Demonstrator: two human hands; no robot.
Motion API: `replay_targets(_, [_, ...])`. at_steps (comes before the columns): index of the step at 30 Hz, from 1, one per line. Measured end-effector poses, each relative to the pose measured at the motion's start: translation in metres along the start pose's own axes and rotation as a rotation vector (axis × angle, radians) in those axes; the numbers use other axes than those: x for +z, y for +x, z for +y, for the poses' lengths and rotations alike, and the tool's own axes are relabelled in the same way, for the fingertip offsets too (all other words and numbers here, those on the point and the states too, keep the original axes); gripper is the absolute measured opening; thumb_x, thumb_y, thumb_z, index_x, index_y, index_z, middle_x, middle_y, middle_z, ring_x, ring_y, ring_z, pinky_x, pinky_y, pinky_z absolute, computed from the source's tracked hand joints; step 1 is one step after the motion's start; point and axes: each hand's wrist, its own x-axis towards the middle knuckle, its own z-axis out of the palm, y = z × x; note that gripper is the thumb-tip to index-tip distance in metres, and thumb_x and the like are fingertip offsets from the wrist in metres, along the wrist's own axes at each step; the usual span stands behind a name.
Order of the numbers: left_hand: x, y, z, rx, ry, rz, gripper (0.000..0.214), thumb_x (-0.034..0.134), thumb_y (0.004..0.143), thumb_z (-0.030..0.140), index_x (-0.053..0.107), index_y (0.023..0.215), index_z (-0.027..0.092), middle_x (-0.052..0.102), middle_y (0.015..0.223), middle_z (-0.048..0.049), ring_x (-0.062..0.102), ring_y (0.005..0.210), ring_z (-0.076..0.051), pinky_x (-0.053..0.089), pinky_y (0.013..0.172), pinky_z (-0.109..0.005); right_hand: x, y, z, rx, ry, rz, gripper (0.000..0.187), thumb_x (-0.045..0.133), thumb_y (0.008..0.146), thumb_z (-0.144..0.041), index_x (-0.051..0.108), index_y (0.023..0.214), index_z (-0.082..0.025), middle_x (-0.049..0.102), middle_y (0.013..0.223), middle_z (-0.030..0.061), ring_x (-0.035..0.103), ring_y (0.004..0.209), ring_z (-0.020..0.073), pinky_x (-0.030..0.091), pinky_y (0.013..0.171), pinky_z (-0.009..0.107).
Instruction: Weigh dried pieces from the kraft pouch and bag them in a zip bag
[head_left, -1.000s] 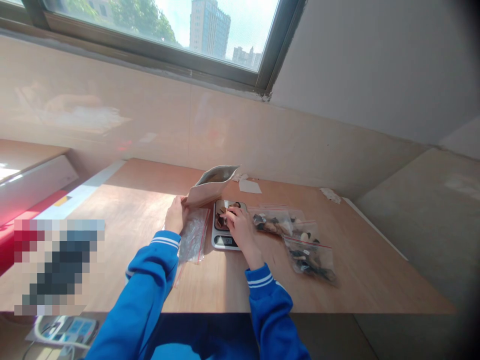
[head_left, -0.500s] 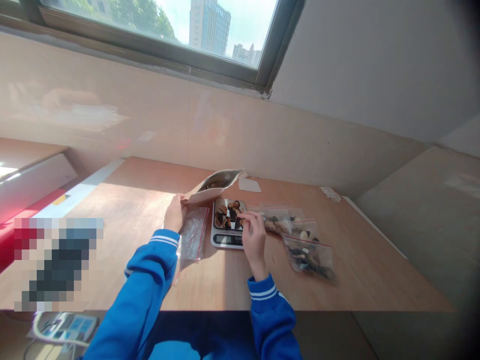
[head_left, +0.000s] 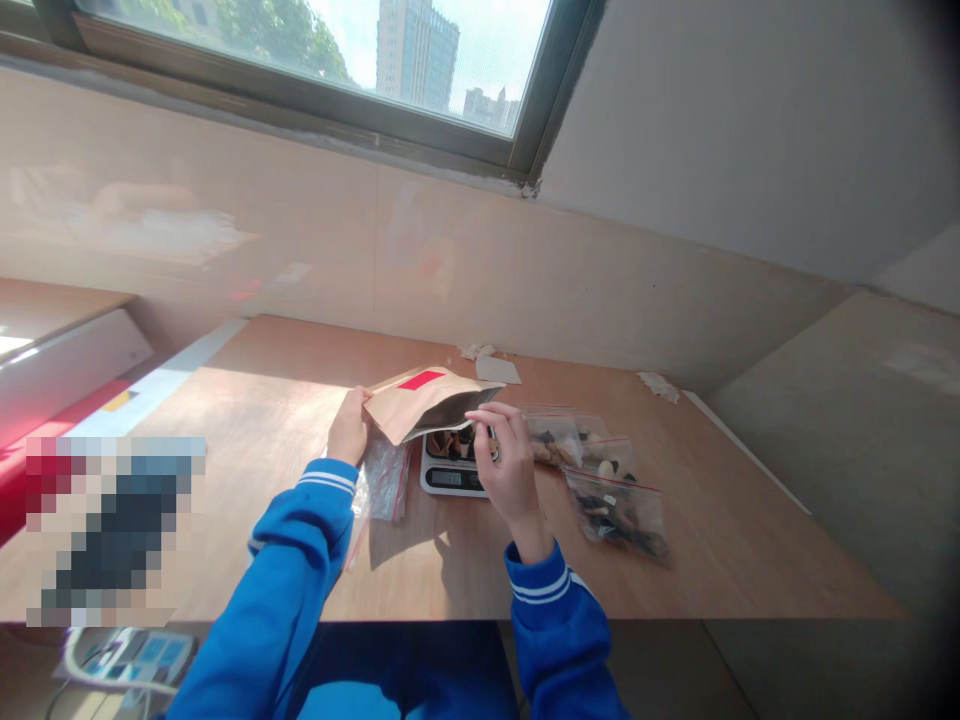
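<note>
My left hand is closed on the bottom end of a brown kraft paper bag with a red label. The bag tilts to the right, its dark open mouth over a small digital kitchen scale. Dark and tan dried pieces, like dried mushrooms, lie on the scale's plate, partly hidden by the bag. At the bag's mouth is my right hand, thumb and index finger pinched by its lower edge. Whether they grip the rim or a small piece cannot be made out.
Clear zip bags with dried pieces lie right of the scale. Left of it is a clear plastic bag. A white card and crumpled tissue sit toward the wall. A pixelated patch covers the table's left side.
The kraft bag has tipped over to the right, its mouth now lower and above the scale. My right hand has lifted from the dried pieces to the bag's mouth.
</note>
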Motion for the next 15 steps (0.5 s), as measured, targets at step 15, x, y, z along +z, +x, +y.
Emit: replay_targets(15, [0.004,0.001,-0.008,0.072,-0.04,0.047,0.024,0.045,0.078,0.012,0.052,0.1,0.021,0.062,0.105,-0.0085,0.061,0.098,-0.023,0.05,0.084,-0.035,0.01,0.027,-0.005,0.078,-0.004,-0.667,0.025,0.047,0.092,-0.014,0.071,0.097,-0.018,0.073,0.093,0.0093,0.067,0.089,0.0224,0.052,0.084,0.034])
